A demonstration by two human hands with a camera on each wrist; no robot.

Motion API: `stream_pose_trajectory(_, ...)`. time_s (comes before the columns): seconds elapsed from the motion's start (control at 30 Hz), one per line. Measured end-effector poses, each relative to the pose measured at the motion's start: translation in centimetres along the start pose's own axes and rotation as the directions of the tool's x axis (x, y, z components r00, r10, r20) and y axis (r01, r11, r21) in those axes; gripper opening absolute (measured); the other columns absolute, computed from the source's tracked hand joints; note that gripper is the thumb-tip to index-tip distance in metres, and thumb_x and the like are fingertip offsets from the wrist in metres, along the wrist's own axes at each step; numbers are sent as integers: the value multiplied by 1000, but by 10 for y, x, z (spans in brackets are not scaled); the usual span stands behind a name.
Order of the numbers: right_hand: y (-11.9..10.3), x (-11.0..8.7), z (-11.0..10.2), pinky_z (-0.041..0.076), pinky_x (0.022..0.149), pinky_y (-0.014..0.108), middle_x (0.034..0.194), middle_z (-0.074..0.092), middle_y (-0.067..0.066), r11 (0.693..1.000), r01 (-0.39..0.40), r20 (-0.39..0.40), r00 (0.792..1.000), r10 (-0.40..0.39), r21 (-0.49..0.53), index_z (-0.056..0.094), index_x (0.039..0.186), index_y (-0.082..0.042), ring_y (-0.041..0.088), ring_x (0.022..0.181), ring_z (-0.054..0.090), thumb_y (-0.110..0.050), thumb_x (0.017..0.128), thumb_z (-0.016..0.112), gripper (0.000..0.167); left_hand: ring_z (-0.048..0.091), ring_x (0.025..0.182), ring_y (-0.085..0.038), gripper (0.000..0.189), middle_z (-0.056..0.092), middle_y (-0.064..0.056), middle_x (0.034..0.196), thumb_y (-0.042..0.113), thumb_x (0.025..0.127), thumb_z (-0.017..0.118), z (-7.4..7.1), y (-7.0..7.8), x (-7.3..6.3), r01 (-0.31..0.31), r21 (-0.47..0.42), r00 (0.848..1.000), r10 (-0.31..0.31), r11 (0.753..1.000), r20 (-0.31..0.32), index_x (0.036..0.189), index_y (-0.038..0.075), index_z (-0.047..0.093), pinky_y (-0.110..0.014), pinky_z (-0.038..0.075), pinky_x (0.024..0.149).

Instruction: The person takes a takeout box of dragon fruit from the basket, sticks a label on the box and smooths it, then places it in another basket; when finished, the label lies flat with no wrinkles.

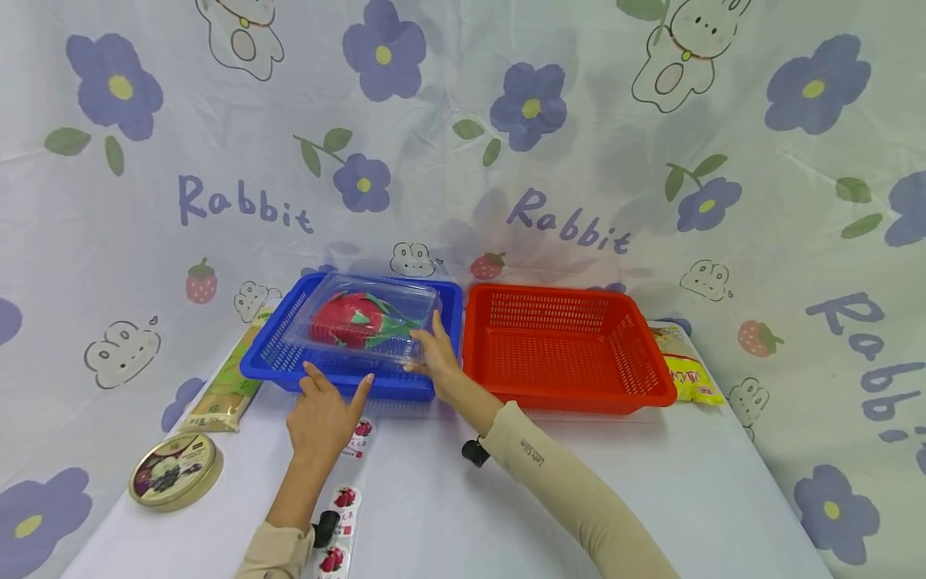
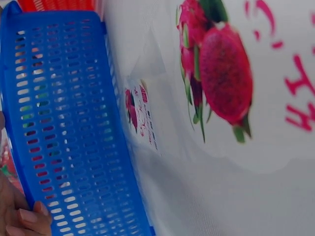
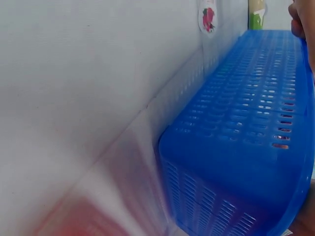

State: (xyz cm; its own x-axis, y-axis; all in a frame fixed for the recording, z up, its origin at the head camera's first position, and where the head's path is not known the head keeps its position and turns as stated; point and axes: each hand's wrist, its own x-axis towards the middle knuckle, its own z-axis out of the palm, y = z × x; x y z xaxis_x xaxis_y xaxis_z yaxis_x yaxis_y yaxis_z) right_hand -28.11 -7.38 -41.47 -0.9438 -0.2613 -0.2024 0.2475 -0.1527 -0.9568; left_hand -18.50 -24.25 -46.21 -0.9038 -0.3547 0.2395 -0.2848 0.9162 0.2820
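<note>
I make out a blue basket (image 1: 398, 392) patterned with slots; over it, a clear box (image 1: 412, 301) shows red-and-green fruit (image 1: 347, 318). Right of the blue basket I get a red basket (image 1: 579, 402); behind the blue one, pale cloth (image 1: 434, 169) printed with purple, yellow-centred flowers; on its near side, beige sleeves (image 1: 579, 490).

Open tabletop (image 1: 694, 490) at near right leaves a lane to the red basket (image 1: 550, 360), reachable from above. At left, a clear container (image 1: 407, 299), left hand (image 1: 321, 414) and right hand (image 1: 436, 354) crowd the blue basket (image 1: 394, 390), nearly rim to rim with the red. Round tin (image 1: 174, 473) and noodle pack (image 1: 226, 390) obstruct the left side.
</note>
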Motion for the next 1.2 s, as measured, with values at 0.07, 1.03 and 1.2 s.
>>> stream_pose_trajectory(0.07, -1, 0, -1, 58, 66, 30, 161, 25, 16, 1000, -1, -6, 1000, 1, 8, 8, 160, -32, 22, 86, 62, -23, 96, 54, 79, 50, 60, -31, 117, 45, -40, 114, 77, 92, 32, 0, 0, 0, 1, 0, 1000, -1, 1000, -3, 148, -21, 5, -34, 37, 37)
stream_pose_trajectory(1.03, -5, -10, -20, 59, 67, 29, 162, 19, 19, 1000, 7, 9, 1000, -7, 17, 7, 160, -31, 22, 89, 63, -23, 97, 55, 80, 49, 63, -33, 116, 45, -39, 115, 77, 92, 33, 3, 1, 0, 3, 13, 1000, -3, 1000, -23, 149, -20, 7, -35, 37, 38)
stream_pose_trajectory(1.2, -5, -11, -20, 59, 69, 30, 162, 18, 21, 1000, 9, 20, 1000, -10, 24, 6, 160, -31, 21, 77, 62, -23, 98, 54, 80, 51, 66, -35, 116, 45, -39, 115, 78, 91, 34, 3, 0, 0, 7, 17, 999, -6, 1000, -33, 149, -20, 8, -37, 39, 40)
